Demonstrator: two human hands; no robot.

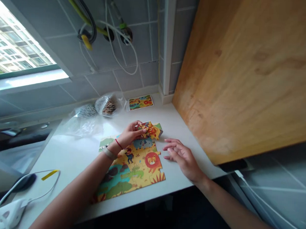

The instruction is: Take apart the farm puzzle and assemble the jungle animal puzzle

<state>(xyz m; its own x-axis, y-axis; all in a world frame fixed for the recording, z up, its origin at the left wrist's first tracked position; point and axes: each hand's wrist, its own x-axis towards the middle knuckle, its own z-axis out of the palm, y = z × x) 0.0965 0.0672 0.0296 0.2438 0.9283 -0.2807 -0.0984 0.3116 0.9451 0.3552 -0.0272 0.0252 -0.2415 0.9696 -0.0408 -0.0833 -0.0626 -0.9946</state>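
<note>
A stack of puzzle pieces (pixel 153 130) is held by my left hand (pixel 131 133), above the upper edge of a partly joined animal puzzle (pixel 137 165). The puzzle lies flat on the white counter and shows a lion, a crocodile and an elephant. Its right edge is uneven, with tabs and notches. My left wrist carries a red string and a pale band. To the right of the puzzle hovers my right hand (pixel 183 157), fingers apart and holding nothing.
A small picture card (pixel 140 102) lies at the back beside clear plastic bags (pixel 109 105) of pieces. A wooden panel (pixel 247 75) rises on the right. At the lower left are a white power strip (pixel 13 215) and cable. Cables hang on the tiled wall.
</note>
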